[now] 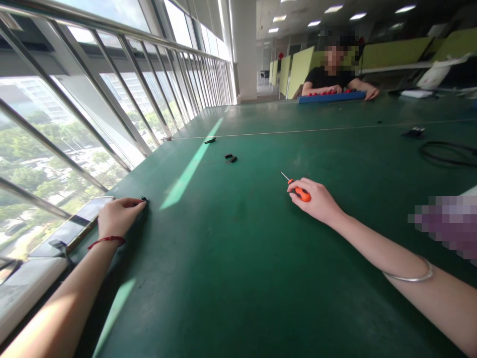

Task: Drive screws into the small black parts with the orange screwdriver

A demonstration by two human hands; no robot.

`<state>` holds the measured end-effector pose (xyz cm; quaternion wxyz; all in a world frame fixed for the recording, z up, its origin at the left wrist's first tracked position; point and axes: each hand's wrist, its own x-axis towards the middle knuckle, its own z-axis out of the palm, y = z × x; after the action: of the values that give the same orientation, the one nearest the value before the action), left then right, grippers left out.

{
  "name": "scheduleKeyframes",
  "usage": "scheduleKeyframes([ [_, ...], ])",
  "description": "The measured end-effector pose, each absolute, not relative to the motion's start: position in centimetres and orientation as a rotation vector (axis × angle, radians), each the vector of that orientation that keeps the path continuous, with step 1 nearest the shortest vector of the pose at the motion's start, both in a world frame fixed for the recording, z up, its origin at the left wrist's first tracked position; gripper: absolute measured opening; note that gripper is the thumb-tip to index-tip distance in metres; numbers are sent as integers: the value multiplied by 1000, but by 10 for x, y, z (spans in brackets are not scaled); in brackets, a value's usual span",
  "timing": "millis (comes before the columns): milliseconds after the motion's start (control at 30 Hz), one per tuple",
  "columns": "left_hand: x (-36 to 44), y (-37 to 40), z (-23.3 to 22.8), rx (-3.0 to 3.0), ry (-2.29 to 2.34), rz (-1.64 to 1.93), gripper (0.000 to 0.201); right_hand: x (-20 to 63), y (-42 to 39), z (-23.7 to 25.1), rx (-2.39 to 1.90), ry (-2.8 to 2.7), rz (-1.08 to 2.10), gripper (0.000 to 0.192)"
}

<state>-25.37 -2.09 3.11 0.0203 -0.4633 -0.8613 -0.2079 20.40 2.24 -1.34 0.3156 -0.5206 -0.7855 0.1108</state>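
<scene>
Gripping screwdriver (298,190) in our right hand (316,201); left hand (117,216) pinches black part (143,199) at table (238,278) edge. Open room between; part detail unreadable.

Illumination is bright and mixed. Daylight enters through the window wall (112,99) at nine to eleven o'clock; the panes are overexposed, with the outdoor scene washed out. Ceiling lights (331,9) at one o'clock add glare spots. Two pale sunlit strips cross the green table (242,278), one toward twelve o'clock, another at seven o'clock. A soft shadow lies beside the left forearm (63,308), which is itself sunlit. Wide-angle distortion bends the window rails and the table's edges near the frame borders. Pixelated patches sit at one and four o'clock. Central focus is acceptable; the far background appears soft.
</scene>
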Motion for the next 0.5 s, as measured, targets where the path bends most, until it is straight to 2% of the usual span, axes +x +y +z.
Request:
scheduleKeyframes([
  [500, -278, -16, 37, -1343, -2788, -924, 38, 204, 22, -13, -1403, -2080, 341, 13],
])
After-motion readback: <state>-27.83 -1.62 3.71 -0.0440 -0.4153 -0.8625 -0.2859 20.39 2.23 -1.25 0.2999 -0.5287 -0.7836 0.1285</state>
